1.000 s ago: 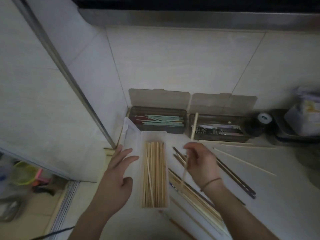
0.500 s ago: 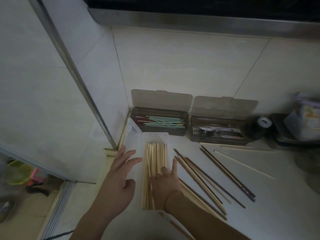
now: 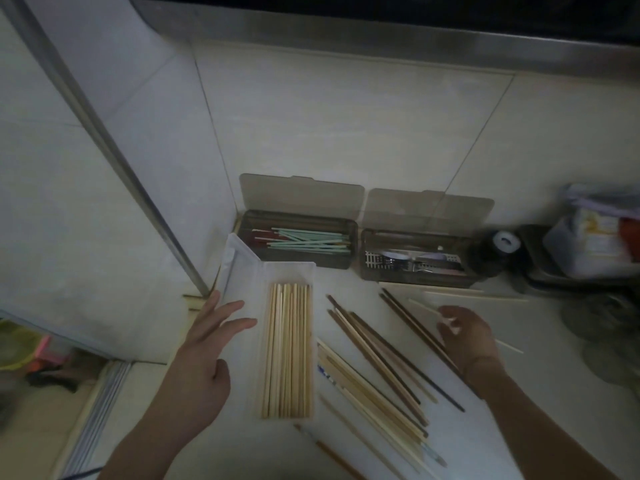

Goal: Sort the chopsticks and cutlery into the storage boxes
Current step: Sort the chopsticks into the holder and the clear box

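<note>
R hand (image 3: 465, 336) pinches thin pale chopstick (image 3: 424, 306) (far end hidden); L hand (image 3: 204, 355) fingers spread, flat beside clear box (image 3: 256, 275) of bamboo sticks (image 3: 289, 351).

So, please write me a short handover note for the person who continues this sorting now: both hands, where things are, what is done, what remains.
Left hand: open, flat beside the clear plastic box of pale bamboo chopsticks.
Right hand: grip closing on a thin pale chopstick on the white counter.
Done: pale chopsticks lie in the clear box; mint-green chopsticks in the left brown box; metal cutlery in the right brown box.
Left: loose dark brown chopsticks and light ones on the counter.
</note>
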Demonstrator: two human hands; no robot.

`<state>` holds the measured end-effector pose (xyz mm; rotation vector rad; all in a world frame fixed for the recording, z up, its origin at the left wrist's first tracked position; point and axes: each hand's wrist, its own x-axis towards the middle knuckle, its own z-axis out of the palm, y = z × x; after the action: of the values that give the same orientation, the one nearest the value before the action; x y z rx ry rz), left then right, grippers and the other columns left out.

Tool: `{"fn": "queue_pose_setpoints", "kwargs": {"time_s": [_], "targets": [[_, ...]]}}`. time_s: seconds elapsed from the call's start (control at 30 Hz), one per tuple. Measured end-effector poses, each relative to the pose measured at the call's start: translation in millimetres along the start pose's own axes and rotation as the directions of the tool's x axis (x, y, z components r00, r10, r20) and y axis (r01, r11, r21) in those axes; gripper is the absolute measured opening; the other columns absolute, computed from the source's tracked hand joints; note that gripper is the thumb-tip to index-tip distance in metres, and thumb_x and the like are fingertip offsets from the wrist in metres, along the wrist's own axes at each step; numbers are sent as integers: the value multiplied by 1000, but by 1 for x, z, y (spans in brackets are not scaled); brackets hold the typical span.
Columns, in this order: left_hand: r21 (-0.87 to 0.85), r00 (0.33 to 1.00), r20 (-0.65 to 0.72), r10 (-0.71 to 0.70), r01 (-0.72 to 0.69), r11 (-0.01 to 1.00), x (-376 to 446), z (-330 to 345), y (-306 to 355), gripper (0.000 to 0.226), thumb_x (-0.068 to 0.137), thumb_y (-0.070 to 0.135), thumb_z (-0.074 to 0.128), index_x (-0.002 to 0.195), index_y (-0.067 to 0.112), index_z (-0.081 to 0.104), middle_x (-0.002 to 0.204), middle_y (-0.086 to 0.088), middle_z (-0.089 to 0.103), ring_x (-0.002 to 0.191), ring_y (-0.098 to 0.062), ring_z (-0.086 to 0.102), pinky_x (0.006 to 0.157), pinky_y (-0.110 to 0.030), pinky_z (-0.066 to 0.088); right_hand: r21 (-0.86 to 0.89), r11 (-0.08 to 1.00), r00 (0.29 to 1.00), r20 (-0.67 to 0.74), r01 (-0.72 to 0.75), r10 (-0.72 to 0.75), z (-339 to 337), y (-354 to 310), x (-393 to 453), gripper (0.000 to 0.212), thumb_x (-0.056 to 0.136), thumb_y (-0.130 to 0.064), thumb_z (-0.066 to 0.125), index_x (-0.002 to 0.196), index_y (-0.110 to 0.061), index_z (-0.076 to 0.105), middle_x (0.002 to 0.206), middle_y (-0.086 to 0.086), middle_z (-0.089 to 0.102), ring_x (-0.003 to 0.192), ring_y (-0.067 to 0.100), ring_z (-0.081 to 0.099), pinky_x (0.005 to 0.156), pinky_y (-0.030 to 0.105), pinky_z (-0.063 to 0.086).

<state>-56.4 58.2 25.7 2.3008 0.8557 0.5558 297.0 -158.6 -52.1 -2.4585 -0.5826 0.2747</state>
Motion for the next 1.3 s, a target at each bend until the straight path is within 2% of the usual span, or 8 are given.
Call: {"fn": "queue_pose_setpoints", "kwargs": {"time_s": [0.13,0.37,0.6,0.9,1.03,1.1,1.2,1.3], "targets": [[-3,1000,-5,-9,9,1000,0,1,3,84,62,-31,43,116,31,60,141,11,46,146,-4,15,114,-44,26,-361,920,979,73,-152,191,-13,43,21,35,86,-26,66,120,-15,64,119,11,59,111,34,52,93,39,45],[10,1000,-7,-13,13,1000,0,1,0,87,61,-32,43,115,35,59,141,10,47,146,-5,14,115,-43,23,-620,759,977,-66,-198,201,6,49,0,18,92,-29,49,101,-26,64,111,7,55,104,30,42,79,33,35],[2,1000,-8,-3,3,1000,-1,1,-2,89,61,-32,43,116,35,59,142,12,46,146,-7,15,113,-43,26,56,996,982,-182,66,-55,-3,-12,-20,23,93,-10,53,111,-25,54,87,3,58,70,21,52,66,29,42],[13,1000,-1,-1,1,1000,-1,0,-1,91,63,-29,43,115,45,54,142,22,41,146,-2,11,113,-26,17,761,618,966,-43,198,-256,45,-163,-86,40,92,1,52,98,-38,62,93,0,56,70,13,61,64,30,59],[15,1000,11,21,-21,1000,-1,0,-2,90,61,-29,43,117,39,57,143,17,42,147,-5,9,112,-26,18,415,834,882,134,364,-452,92,-184,-108,34,89,-21,63,114,-42,57,107,-19,54,99,-3,53,97,28,46],[17,999,8,35,-35,999,-1,0,-2,90,60,-30,43,118,38,57,143,17,42,147,-5,9,112,-27,20,92,845,805,263,527,-531,112,-177,-112,39,90,-40,56,129,-36,51,123,-14,54,120,5,47,119,44,14],[13,999,10,48,-48,999,-1,1,-4,90,58,-31,44,118,35,59,142,16,44,147,-6,10,111,-27,21,-256,720,736,463,645,-494,124,-167,-112,50,88,-56,46,133,-33,46,130,-8,53,133,19,35,105,60,-26],[19,998,24,65,-66,998,-1,2,-7,89,56,-32,45,118,29,61,141,11,46,147,-9,12,111,-31,21,-402,531,649,619,746,-443,126,-165,-113,46,87,-56,46,122,-28,56,123,-2,59,135,32,30,93,70,-31]]}}
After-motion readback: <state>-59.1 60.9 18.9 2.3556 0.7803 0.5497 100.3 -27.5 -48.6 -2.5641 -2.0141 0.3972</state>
